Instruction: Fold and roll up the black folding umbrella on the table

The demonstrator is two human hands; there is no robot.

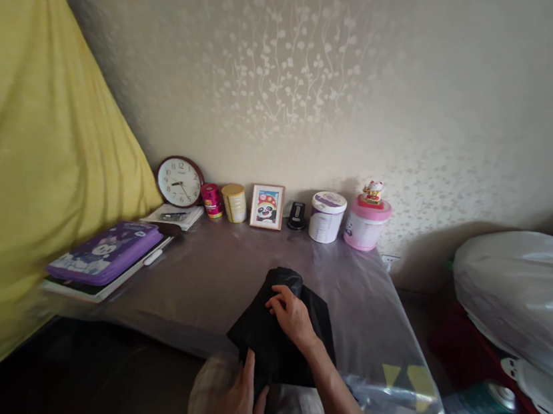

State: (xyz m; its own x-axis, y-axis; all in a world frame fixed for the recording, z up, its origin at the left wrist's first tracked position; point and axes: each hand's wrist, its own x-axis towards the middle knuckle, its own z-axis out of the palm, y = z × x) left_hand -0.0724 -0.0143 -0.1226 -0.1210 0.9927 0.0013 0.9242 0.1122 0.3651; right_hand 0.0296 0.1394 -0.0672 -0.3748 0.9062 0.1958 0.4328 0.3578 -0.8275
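Note:
A black umbrella (260,329) with its canopy loose and flared lies over the near edge of the table, above my lap. My left hand (238,400) is at its lower end, the index finger stretched along the cloth and the thumb on the other side of the narrow black part between them. My right hand (293,318) rests on top of the canopy with bent fingers closed on the cloth; the fingertips partly hide what they pinch. The umbrella's handle cannot be made out.
The table (208,272) wears clear plastic film. A clock (179,182), tins, a picture frame (267,207), a white tub (327,218) and a pink tub (366,225) line the wall. A purple case (107,253) lies left. A spray can (482,401) stands beyond the right edge.

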